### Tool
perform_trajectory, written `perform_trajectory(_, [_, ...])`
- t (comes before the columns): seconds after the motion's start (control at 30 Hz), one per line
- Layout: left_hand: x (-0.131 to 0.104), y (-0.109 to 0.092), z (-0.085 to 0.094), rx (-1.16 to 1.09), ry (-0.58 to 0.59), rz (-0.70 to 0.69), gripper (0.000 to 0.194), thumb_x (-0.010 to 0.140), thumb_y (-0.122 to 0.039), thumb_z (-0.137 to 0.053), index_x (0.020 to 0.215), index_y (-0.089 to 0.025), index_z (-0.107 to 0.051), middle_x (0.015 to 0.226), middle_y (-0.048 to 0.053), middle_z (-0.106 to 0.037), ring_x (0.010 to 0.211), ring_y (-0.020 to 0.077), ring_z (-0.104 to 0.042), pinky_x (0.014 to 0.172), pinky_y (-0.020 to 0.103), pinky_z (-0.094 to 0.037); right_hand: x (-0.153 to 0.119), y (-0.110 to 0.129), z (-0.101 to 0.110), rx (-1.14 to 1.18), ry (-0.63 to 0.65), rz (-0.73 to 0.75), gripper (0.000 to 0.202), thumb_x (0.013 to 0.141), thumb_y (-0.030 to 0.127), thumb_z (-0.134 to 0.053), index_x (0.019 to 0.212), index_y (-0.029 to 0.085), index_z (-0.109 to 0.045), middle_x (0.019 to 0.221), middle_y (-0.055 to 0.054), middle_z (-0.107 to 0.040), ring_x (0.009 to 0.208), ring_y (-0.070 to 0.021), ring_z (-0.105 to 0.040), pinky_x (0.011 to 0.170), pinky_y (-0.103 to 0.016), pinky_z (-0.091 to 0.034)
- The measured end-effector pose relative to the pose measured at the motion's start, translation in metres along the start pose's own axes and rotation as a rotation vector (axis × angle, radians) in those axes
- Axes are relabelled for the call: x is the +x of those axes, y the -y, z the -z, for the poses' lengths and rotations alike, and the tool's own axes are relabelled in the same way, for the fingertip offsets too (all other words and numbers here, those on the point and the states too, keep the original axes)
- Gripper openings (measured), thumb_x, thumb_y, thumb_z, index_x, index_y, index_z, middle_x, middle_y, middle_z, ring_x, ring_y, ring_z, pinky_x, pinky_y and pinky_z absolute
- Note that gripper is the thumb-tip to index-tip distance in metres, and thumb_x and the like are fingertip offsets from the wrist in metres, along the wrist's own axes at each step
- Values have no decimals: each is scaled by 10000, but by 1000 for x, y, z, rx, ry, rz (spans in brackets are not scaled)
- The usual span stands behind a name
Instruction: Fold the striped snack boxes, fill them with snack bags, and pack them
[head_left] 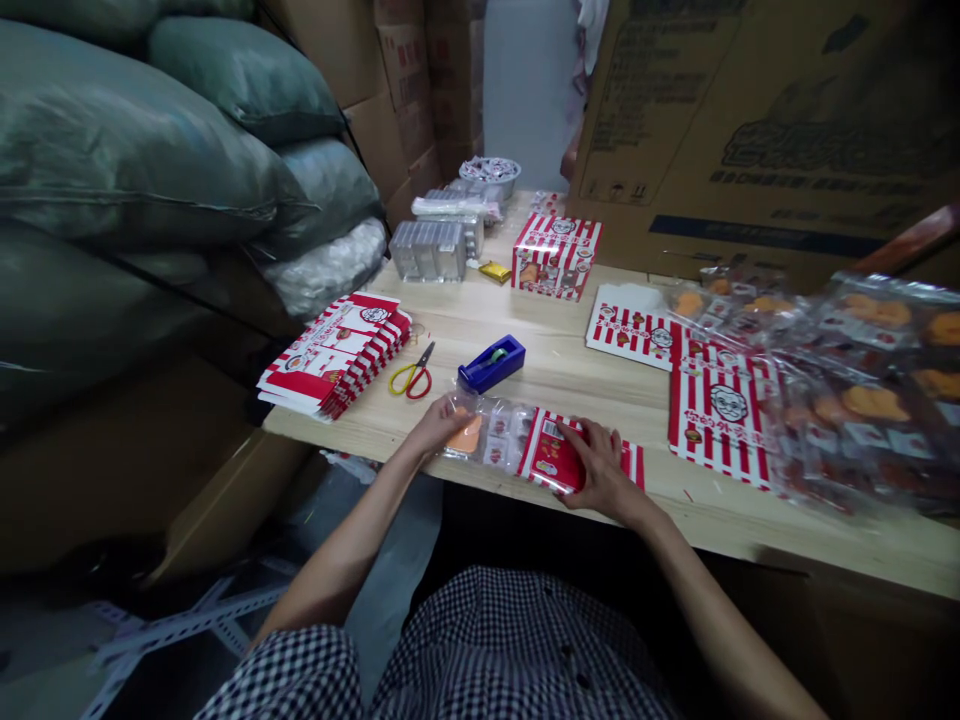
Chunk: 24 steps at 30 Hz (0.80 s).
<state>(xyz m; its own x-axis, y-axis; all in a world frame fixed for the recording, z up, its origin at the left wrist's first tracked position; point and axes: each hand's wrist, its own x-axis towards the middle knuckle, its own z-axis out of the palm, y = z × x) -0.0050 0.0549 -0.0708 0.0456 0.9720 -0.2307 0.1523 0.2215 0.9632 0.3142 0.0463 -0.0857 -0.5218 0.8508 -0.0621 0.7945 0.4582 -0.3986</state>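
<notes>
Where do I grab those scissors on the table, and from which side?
Best by the looped handles, likely from the near side: the scissors lie flat with the loops toward you and the blades pointing away. Your left hand is closer, though it is on the clear packet.

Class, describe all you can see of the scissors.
The scissors lie flat on the wooden-looking table, between the red-and-white stack and the blue dispenser. They have dark, metallic-looking blades and two loop handles, one yellow, one red. The blades point forward and right. Only the table appears to touch them.
</notes>
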Motion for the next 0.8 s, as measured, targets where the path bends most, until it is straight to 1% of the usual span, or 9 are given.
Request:
perform_trajectory(0.1, [-10, -3, -3, 8, -24, -67, 464, 739, -377, -740, 1128, -146, -635, 1059, 93, -695, 1003, 239, -633, 860, 321, -500, -4, 4, 3, 9, 28, 23, 1031, 611, 402, -768, 1530, 240, -332, 1534, -202, -249, 1480, -407, -187, 1174, -646, 18])
perform_trajectory(0.17, [-13, -8, 1, -19, 71, -67, 485, 735, -358, -763, 1153, -147, -637, 1086, 96, -695, 1013, 236, -634, 870, 315, -496, -7, 6, 4, 26, 49, 41, 1052, 595, 376, -776, 1535, 244, -323, 1532, -194, -250, 1485, -406, -176, 1180, -635, 33])
perform_trajectory(0.23, [-13, -10, 5, -72, 164, -19, 530, 733, -366, -772, 1186, -137, -618, 1042, 90, -704, 937, 219, -654, 834, 315, -508, -8, 7, 5, 61, 49, 48, 1078, 591, 384, -784, 1544, 248, -299, 1530, -185, -253, 1487, -397, -177, 1189, -621, 31])
perform_trajectory(0.33, [-10, -8, 9, -84, 115, -4, 552, 720, -394, -778, 1173, -127, -607, 968, 68, -704, 849, 202, -659, 787, 315, -516, -9, 9, 7, 97, 13, 39, 1060, 606, 399, -780, 1541, 263, -300, 1522, -170, -264, 1480, -386, -200, 1195, -618, 11])
perform_trajectory(0.43, [-9, -6, 7, -53, 39, -59, 548, 721, -413, -777, 1162, -132, -614, 1029, 73, -700, 914, 214, -652, 840, 328, -508, -9, 12, 7, 35, -44, 36, 1029, 618, 371, -765, 1537, 265, -316, 1508, -175, -267, 1472, -401, -204, 1186, -637, 13])
perform_trajectory(0.53, [-12, -9, 9, -66, 125, -118, 527, 774, -410, -747, 1212, -148, -615, 1154, 95, -687, 1038, 235, -642, 930, 344, -488, -10, 16, 6, -30, -69, 47, 1050, 605, 323, -759, 1548, 253, -304, 1509, -190, -242, 1467, -425, -193, 1178, -651, 22])
perform_trajectory(0.63, [-13, -15, 13, -63, 205, -104, 500, 799, -395, -739, 1215, -145, -621, 1122, 97, -701, 1020, 238, -654, 900, 339, -500, -13, 18, 3, -5, -40, 67, 1080, 596, 314, -762, 1558, 269, -273, 1514, -181, -237, 1477, -413, -178, 1183, -646, 17])
perform_trajectory(0.73, [-11, -14, 12, -77, 196, -34, 516, 770, -385, -774, 1197, -134, -628, 1094, 100, -713, 951, 231, -673, 849, 331, -515, -14, 15, -1, 37, -20, 70, 1064, 605, 320, -757, 1552, 294, -274, 1508, -165, -257, 1480, -396, -186, 1182, -649, 3])
perform_trajectory(0.8, [-10, -11, 9, -132, 168, -35, 540, 774, -393, -774, 1223, -140, -614, 1131, 107, -709, 954, 230, -680, 864, 340, -519, -14, 11, -3, 44, -57, 54, 1056, 614, 347, -763, 1551, 290, -280, 1506, -171, -253, 1476, -401, -196, 1180, -651, -15])
